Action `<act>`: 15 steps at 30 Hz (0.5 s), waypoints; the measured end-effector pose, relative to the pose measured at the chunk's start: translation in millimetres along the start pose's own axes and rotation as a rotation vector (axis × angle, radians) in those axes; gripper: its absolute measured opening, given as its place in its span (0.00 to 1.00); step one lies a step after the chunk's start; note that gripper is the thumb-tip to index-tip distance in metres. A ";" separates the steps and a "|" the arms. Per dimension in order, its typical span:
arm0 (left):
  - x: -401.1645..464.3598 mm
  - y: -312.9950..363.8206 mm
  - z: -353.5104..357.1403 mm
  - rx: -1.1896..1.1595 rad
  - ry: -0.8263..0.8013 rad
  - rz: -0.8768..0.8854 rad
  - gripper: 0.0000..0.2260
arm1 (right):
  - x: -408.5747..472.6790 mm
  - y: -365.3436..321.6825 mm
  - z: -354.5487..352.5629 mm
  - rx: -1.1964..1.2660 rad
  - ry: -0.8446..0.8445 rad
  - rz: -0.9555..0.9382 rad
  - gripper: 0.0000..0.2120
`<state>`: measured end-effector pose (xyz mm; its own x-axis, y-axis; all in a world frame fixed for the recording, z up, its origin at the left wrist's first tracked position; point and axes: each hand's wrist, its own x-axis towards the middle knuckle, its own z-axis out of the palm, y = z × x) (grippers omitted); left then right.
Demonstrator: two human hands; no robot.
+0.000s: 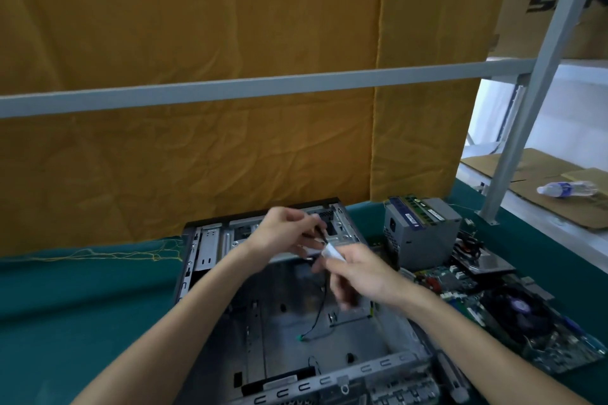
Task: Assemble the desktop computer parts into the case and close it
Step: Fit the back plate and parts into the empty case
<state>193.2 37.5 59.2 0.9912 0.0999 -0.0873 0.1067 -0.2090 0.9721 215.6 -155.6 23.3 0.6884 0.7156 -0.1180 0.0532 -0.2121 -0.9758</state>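
Observation:
An open grey computer case (pixel 263 312) lies on the green table, its inside mostly bare metal. Above it my left hand (pixel 286 230) pinches a thin black cable (pixel 320 306) near its upper end. The cable hangs down into the case and ends in a small green plug (pixel 299 337). My right hand (pixel 358 276) grips a small white part (pixel 332 252) at the top of that cable. A grey power supply (pixel 424 237) stands to the right of the case. A motherboard with a black fan (pixel 513 309) lies at the right front.
A green cloth (pixel 82 299) covers the table. A yellow cloth wall (pixel 197 158) hangs behind, crossed by a grey metal bar (pixel 230 87). A slanted metal post (pixel 513 154) stands at the right. Beyond it a plastic bottle (pixel 566 189) lies on cardboard.

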 end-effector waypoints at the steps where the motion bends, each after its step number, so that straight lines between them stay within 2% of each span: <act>1: 3.2 3.4 -6.3 0.099 0.101 0.051 0.15 | 4.0 -5.6 -0.9 0.017 0.071 -0.027 0.11; 3: 9.2 1.2 -17.4 0.311 0.320 0.161 0.21 | 17.9 -23.4 -8.3 0.067 0.227 -0.099 0.14; 6: 10.8 -17.2 -20.3 0.532 0.440 0.273 0.20 | 48.3 -52.7 -23.6 0.132 0.318 -0.157 0.16; 9: 21.0 -33.5 -28.9 0.533 0.609 0.292 0.18 | 83.0 -66.8 -30.6 0.174 0.354 -0.154 0.15; 12: 38.0 -36.3 -53.1 0.417 0.457 0.270 0.08 | 118.6 -70.9 -30.1 0.198 0.382 -0.156 0.11; 13: 43.4 -37.3 -61.8 0.435 0.440 0.261 0.08 | 128.4 -69.0 -28.7 0.173 0.395 -0.146 0.10; 15: 55.5 -41.4 -79.6 0.467 0.497 0.181 0.14 | 140.4 -56.1 -27.2 -0.065 0.419 -0.095 0.18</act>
<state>237.5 129.1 31.4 0.8549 0.4338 0.2847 0.0769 -0.6487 0.7572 328.9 -61.3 66.5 0.9118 0.4047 0.0699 0.1668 -0.2094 -0.9635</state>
